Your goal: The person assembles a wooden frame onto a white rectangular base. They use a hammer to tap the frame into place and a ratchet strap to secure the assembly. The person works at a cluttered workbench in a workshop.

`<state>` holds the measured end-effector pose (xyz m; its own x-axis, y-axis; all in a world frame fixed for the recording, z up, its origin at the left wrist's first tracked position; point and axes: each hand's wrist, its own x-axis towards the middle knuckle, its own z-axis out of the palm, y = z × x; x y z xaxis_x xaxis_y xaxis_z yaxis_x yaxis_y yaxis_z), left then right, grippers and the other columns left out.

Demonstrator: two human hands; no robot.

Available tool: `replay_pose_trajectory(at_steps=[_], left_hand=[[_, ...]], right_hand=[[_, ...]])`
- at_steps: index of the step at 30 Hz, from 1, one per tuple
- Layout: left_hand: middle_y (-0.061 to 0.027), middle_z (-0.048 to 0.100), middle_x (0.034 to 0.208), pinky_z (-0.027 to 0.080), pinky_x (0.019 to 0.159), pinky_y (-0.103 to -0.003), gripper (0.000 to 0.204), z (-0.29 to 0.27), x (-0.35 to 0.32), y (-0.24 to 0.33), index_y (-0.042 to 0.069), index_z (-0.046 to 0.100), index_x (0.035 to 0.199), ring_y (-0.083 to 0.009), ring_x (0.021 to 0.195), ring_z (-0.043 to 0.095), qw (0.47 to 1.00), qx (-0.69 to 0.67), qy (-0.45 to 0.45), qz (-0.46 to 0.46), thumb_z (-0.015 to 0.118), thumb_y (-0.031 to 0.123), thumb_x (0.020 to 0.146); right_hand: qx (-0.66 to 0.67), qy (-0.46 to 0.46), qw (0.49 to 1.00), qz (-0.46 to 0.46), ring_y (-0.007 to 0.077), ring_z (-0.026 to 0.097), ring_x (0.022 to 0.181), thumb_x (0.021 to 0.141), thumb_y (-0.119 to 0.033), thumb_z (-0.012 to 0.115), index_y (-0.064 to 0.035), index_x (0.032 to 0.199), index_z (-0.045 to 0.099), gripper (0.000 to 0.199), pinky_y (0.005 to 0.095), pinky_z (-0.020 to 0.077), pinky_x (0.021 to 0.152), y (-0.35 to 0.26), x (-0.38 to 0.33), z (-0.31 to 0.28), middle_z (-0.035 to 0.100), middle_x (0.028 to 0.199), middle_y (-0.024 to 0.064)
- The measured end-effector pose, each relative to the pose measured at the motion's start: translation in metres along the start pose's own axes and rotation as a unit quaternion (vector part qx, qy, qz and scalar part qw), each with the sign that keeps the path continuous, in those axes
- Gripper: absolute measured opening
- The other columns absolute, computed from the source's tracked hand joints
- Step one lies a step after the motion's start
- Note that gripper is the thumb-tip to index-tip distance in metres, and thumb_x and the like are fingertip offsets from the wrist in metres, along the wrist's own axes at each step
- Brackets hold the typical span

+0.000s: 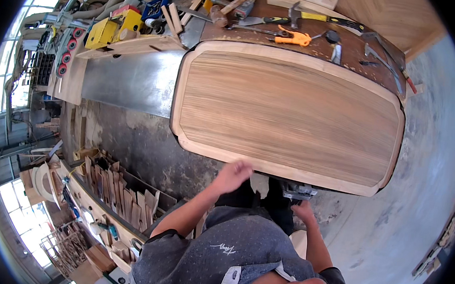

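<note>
A large wooden panel (292,115) with rounded corners and a pale raised border lies flat on a workbench. My left hand (233,175) is blurred at the panel's near edge and touches it, with nothing seen in it. My right hand (303,209) is lower, just below that edge, with its fingers curled at a small grey power tool (298,191) that sits against the panel's underside rim. My grey shirt fills the bottom of the view.
Beyond the panel, the brown bench top (350,50) carries an orange-handled saw (294,38), a hammer (300,14), a mallet (223,12) and chisels. Yellow boxes (109,28) stand at the back left. A rack of wood offcuts (118,192) sits at the lower left, above the concrete floor (425,182).
</note>
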<state>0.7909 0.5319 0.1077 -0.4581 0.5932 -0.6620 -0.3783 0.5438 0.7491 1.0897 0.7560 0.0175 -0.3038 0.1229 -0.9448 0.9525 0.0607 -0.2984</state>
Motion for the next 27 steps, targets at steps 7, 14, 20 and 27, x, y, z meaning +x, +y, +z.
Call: replay_pose_trajectory(at_steps=[7,14,20,27], left_hand=[[-0.0269,0.046,0.137,0.042,0.105,-0.044,0.072,-0.156,0.049,0.010,-0.002,0.039,0.143,-0.0387,0.128,0.046,0.760,0.390,0.518,0.051,0.075,0.021,0.085],[-0.0205,0.058,0.124,0.045,0.102,-0.039,0.097,-0.217,0.041,-0.074,-0.005,0.032,0.149,-0.0282,0.116,0.056,0.912,-0.165,0.367,-0.075,0.083,0.039,0.079],[-0.0127,0.060,0.119,0.049,0.094,-0.034,0.068,-0.203,0.045,-0.067,-0.004,0.041,0.131,-0.0176,0.107,0.058,0.880,-0.315,0.354,0.042,0.082,0.019,0.082],[-0.0182,0.056,0.127,0.047,0.100,-0.035,0.081,-0.202,0.045,-0.082,-0.008,0.027,0.144,-0.0224,0.115,0.056,0.881,-0.332,0.336,0.032,0.077,0.021,0.087]], right_hand=[[0.096,-0.057,0.993,-0.029,0.0199,0.065,0.104,0.085,-0.011,0.071,0.0015,0.124,0.063,0.042,0.0354,0.0534,0.087,-0.002,-0.043,-0.030,0.070,0.115,0.0105],[-0.213,0.138,0.941,-0.224,0.0168,0.068,0.096,0.094,-0.017,0.066,-0.0075,0.126,0.067,0.033,0.0329,0.0544,0.086,-0.304,-0.020,-0.134,0.073,0.109,0.0076],[-0.496,0.379,0.534,-0.570,0.0383,0.050,0.130,0.093,-0.010,0.057,-0.0041,0.137,0.051,0.045,0.0472,0.0431,0.107,-0.602,0.097,-0.165,0.055,0.138,0.0183],[-0.706,0.425,0.437,-0.360,0.0319,0.050,0.132,0.094,-0.006,0.053,-0.0133,0.145,0.046,0.052,0.0523,0.0386,0.111,-0.732,0.168,-0.151,0.054,0.138,0.0127]])
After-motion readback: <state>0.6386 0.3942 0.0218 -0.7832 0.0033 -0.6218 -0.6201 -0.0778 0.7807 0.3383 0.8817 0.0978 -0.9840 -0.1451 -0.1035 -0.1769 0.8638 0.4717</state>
